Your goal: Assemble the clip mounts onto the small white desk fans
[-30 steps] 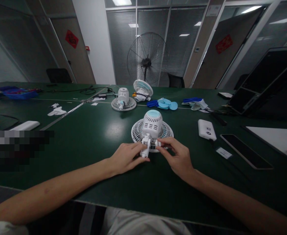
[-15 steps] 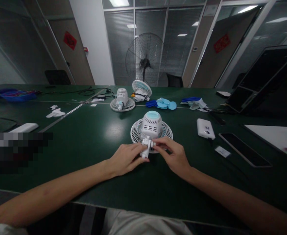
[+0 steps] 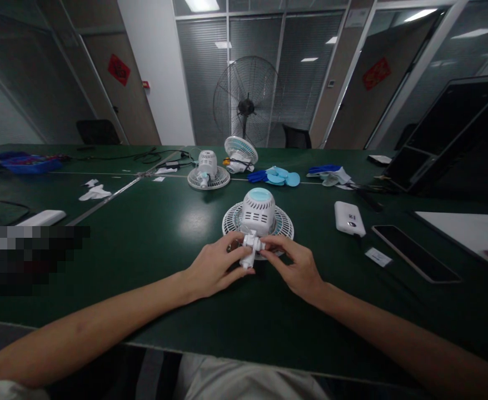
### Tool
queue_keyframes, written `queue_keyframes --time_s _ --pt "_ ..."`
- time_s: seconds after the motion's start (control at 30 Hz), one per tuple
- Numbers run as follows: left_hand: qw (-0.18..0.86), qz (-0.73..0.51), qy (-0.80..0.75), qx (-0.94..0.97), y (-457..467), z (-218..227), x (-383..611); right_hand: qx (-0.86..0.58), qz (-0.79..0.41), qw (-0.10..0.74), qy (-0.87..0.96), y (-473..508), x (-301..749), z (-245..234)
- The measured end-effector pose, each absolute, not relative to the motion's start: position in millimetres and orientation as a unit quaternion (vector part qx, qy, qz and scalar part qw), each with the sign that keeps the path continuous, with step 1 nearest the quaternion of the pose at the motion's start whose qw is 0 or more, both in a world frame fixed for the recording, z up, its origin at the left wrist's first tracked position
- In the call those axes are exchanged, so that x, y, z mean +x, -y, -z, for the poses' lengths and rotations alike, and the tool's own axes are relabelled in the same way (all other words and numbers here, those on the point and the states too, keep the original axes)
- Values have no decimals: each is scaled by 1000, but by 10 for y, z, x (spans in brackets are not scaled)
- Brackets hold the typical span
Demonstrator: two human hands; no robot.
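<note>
On green table [image 3: 144,244], small fan [image 3: 258,213] set grille-down. Gripped at white bracket [image 3: 250,251] by left hand [image 3: 211,270] and right hand [image 3: 297,268], fingertips pinched narrow around it.

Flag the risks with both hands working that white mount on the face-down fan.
1. The small fan rests only on its grille. Force from the left hand and right hand at the white mount could tip or slide it on the smooth table.
2. Fingertips crowd the mount's joint, so a pinch seems possible.
3. A slip to the right might knock the power bank or phone.
</note>
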State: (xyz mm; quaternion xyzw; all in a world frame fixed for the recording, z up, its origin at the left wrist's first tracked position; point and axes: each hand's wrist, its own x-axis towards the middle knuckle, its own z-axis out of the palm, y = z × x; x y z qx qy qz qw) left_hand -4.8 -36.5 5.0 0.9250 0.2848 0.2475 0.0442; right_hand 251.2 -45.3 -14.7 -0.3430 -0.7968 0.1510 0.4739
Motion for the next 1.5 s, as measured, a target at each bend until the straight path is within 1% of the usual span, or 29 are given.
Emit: queue_keyframes --time_s 0.27,0.4,0.53,0.63,0.8,1.0,1.07,1.13,1.23,1.3,1.33,1.4,1.5 --pt "16 -239 -275 931 347 -13 -69 -331 -143 470 806 450 2528 131" --pt "0 -228 -280 933 342 2 -69 -358 -145 461 799 423 2514 51" --pt "-16 -221 -280 934 350 12 -61 -409 -201 433 778 424 2486 -24" --pt "-25 -221 -278 934 357 12 -55 -402 -238 438 768 439 2488 -5" --pt "-29 -227 -277 933 363 -11 -60 -311 -135 434 835 395 2571 98" --pt "-11 -232 -277 933 360 -21 -68 -290 -110 433 846 342 2618 111" --pt "-7 -232 -275 933 358 -22 -66 -312 -137 440 831 355 2593 86" --pt "-7 -229 -273 934 358 -23 -62 -354 -199 437 803 374 2559 52" --pt "-12 -223 -276 935 359 -23 -54 -403 -298 410 762 395 2520 10" --pt "-18 -220 -278 935 359 -18 -49 -410 -311 407 755 395 2527 2" --pt "-21 -220 -279 935 358 -14 -46 -406 -292 414 760 390 2542 5" --pt "-25 -223 -276 935 354 -5 -45 -379 -215 423 794 373 2593 23" --pt "-24 -231 -269 935 345 3 -54 -296 -70 395 867 344 2676 55"
